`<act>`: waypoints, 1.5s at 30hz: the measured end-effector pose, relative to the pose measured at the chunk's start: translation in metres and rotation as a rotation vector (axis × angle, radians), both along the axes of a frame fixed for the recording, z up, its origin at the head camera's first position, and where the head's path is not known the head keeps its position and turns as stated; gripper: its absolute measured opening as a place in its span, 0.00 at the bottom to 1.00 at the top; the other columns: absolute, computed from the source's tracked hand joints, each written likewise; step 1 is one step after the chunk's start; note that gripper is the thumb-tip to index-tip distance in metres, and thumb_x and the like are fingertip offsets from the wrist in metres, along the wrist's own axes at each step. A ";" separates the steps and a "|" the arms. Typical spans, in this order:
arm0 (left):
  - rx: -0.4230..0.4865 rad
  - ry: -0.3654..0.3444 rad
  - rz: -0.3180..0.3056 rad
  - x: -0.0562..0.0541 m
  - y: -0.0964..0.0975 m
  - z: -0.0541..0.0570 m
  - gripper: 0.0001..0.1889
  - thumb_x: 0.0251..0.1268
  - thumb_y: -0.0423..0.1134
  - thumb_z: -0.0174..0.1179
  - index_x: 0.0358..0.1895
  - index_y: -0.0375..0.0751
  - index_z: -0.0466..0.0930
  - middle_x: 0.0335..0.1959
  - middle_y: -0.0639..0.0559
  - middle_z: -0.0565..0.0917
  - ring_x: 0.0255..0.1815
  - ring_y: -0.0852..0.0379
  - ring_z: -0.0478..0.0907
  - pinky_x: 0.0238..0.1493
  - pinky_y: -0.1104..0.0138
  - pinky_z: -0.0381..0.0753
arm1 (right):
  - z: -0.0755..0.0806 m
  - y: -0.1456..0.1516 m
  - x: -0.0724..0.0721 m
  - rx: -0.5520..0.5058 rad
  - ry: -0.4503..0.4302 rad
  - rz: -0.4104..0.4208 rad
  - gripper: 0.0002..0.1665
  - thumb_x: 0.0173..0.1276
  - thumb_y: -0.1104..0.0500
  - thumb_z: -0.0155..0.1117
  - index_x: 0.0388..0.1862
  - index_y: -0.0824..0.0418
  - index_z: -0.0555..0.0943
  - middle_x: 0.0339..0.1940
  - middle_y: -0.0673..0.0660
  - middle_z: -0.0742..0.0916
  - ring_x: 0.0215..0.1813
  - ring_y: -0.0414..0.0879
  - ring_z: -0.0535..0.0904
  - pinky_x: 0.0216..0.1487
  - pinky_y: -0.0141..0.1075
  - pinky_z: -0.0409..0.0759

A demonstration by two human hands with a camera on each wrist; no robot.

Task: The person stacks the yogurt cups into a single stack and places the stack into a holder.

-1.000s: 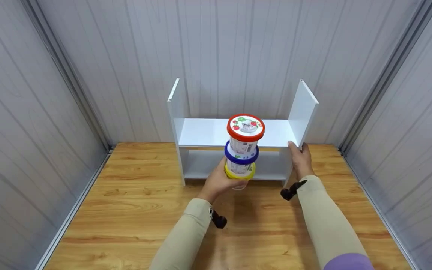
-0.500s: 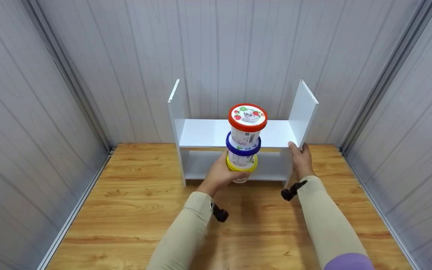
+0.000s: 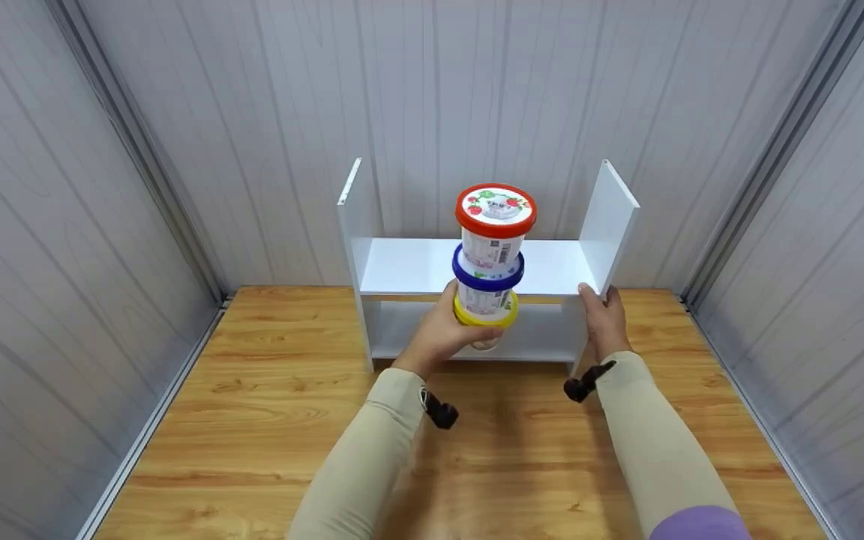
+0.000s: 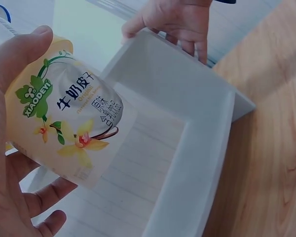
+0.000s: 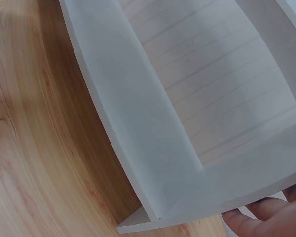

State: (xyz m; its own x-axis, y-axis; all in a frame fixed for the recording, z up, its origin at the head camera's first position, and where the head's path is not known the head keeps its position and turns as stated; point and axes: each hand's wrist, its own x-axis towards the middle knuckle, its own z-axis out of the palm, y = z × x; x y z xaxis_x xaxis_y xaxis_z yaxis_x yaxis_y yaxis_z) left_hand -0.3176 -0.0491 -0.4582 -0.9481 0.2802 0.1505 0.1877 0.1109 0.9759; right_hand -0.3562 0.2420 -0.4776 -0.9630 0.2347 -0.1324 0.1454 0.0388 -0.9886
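Three lidded tubs are stacked in front of a white two-level shelf [image 3: 409,264]. On top is the red-lidded tub [image 3: 493,249], below it the blue-lidded tub [image 3: 483,300], and lowest the yellow-lidded tub [image 4: 69,113], printed with a vanilla flower. My left hand [image 3: 441,330] grips that lowest tub, thumb on one side and fingers on the other, holding the stack off the floor. My right hand [image 3: 604,319] holds the front edge of the shelf's right side panel, thumb inside and fingers outside. Most of the yellow-lidded tub is hidden by my left hand in the head view.
The shelf stands on a wood-grain floor [image 3: 252,420], its back near a pale panelled wall [image 3: 432,97]. Similar walls rise at left [image 3: 42,247] and right [image 3: 799,247]. Both side panels extend above the upper board.
My left hand has raised the stack of tubs, so it now stands higher before the upper board. The right hand keeps its hold on the side panel.
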 end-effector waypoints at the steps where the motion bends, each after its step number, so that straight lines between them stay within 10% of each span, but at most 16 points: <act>1: 0.008 -0.001 -0.006 0.000 0.000 0.001 0.48 0.41 0.50 0.84 0.68 0.66 0.65 0.56 0.62 0.81 0.57 0.55 0.79 0.65 0.52 0.74 | 0.000 0.000 0.000 -0.002 -0.006 -0.002 0.52 0.74 0.36 0.54 0.85 0.48 0.39 0.84 0.57 0.52 0.82 0.52 0.49 0.80 0.50 0.52; 45: -0.164 0.091 0.089 -0.014 -0.002 0.065 0.48 0.42 0.58 0.80 0.69 0.67 0.64 0.56 0.65 0.81 0.56 0.59 0.78 0.64 0.50 0.74 | -0.006 0.005 0.000 0.014 -0.054 -0.013 0.54 0.72 0.31 0.54 0.85 0.43 0.38 0.85 0.53 0.49 0.83 0.52 0.47 0.80 0.52 0.50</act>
